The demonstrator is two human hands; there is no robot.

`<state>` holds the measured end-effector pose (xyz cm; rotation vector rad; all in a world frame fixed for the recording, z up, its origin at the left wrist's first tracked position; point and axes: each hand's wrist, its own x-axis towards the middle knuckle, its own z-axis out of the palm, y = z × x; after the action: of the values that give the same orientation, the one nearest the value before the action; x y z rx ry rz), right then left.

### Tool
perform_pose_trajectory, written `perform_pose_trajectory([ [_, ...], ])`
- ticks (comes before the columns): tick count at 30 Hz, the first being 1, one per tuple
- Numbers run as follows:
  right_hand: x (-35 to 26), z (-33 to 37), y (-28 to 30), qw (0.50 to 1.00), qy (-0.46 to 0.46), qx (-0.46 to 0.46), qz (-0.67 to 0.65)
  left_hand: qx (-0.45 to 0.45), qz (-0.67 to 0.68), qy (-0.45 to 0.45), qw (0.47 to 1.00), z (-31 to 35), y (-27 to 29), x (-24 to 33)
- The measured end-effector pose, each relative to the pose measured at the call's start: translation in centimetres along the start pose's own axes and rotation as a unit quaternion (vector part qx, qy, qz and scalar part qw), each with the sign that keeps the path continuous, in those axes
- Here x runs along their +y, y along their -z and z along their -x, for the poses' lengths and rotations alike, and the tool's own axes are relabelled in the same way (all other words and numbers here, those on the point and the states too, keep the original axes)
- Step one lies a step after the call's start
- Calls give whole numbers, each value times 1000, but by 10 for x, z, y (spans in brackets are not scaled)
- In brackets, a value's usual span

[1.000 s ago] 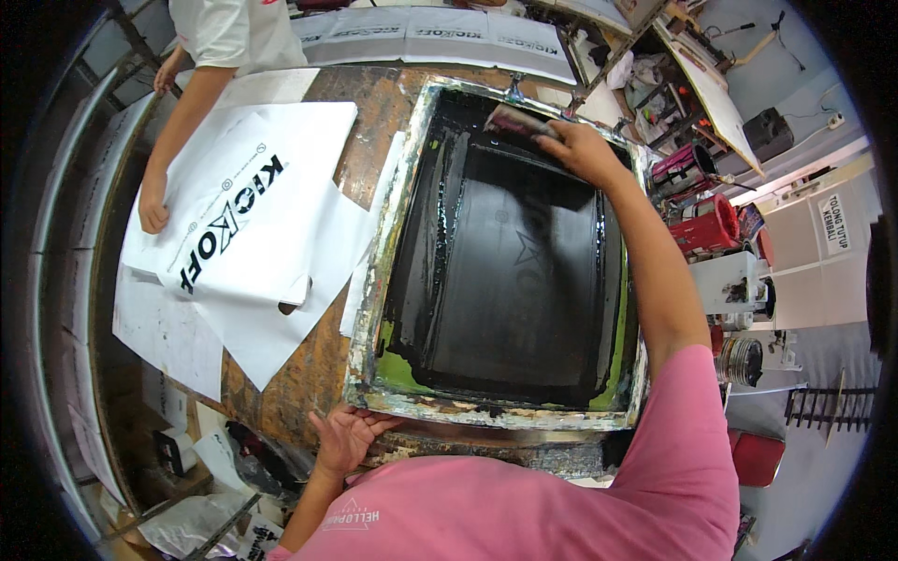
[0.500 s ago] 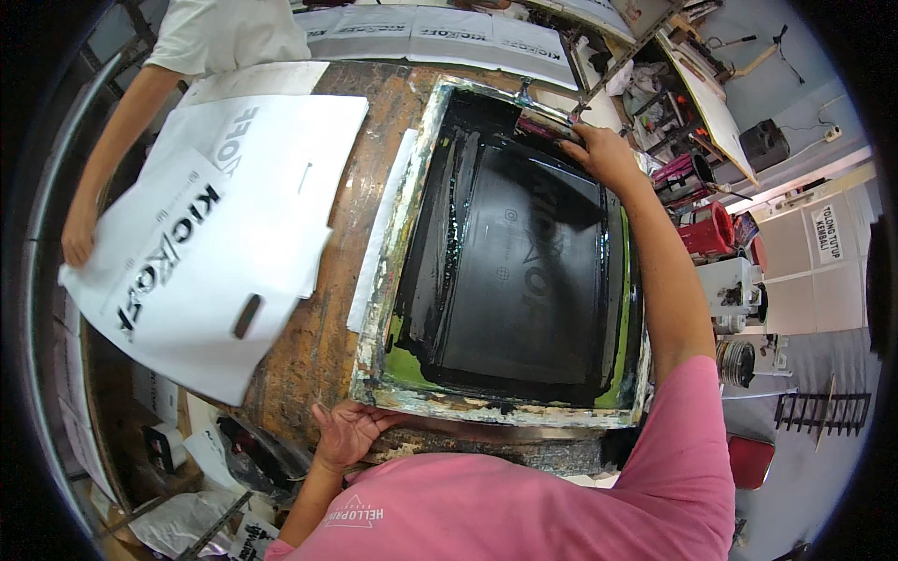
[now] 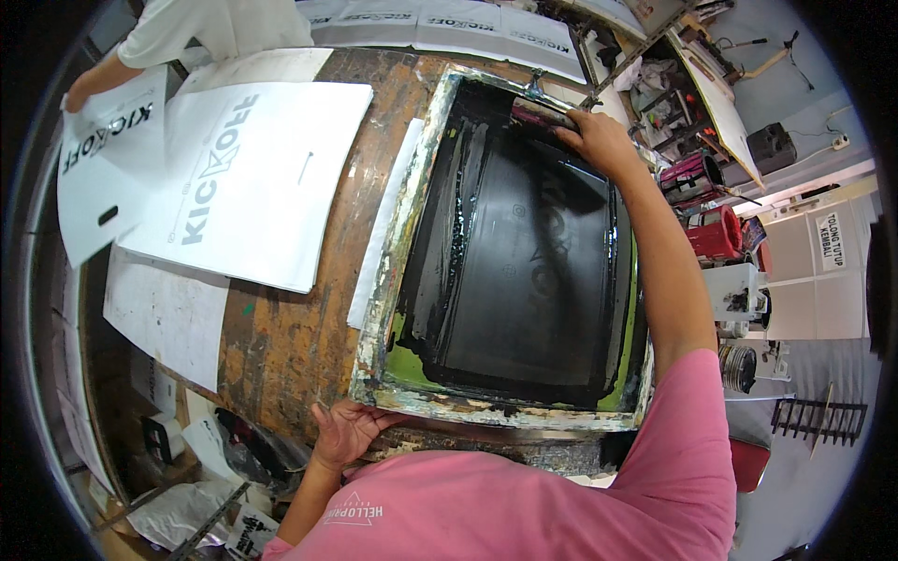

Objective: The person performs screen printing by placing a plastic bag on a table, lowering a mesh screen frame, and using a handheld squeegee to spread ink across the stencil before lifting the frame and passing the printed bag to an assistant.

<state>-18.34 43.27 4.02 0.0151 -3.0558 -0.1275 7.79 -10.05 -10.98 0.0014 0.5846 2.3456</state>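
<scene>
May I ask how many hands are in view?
3: left hand at the near edge of the screen frame, right hand on the squeegee, co-worker's hand holding a white bag; their other is hidden.

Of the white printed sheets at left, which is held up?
The leftmost sheet, held by the co-worker's hand; the stacked sheets beside it lie on the table.

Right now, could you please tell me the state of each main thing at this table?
Screen mesh: smeared with black ink.
Squeegee: gripped by the right hand, at the mesh's far end.
Screen-printing frame: stained, near edge at the open left hand.
White bag stack: lying flat, printed.
Loose bag: printed, held up by the co-worker's hand.
</scene>
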Motion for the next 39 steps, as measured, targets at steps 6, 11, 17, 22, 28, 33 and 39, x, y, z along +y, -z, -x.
perform_pose_trajectory([
  [6,0,-3,-2,1000,5,-4,-10,-18,4,-8,1000,-1,5,-1],
  [11,-5,-4,2,1000,5,-18,-7,-45,27,-17,998,-1,7,-1],
  [17,-14,-3,10,999,6,-38,-4,-34,6,-8,999,-2,3,0],
  [22,-19,-3,16,999,15,-47,1,-49,16,-6,999,-3,5,-1],
  [28,-22,-2,18,998,8,-64,-4,-65,28,-18,997,-4,6,-2],
  [33,-22,-2,22,997,13,-64,-31,-57,24,-7,998,-3,8,-2],
  [39,-19,-3,41,998,33,-2,-55,-48,27,1,998,-2,10,-3],
])
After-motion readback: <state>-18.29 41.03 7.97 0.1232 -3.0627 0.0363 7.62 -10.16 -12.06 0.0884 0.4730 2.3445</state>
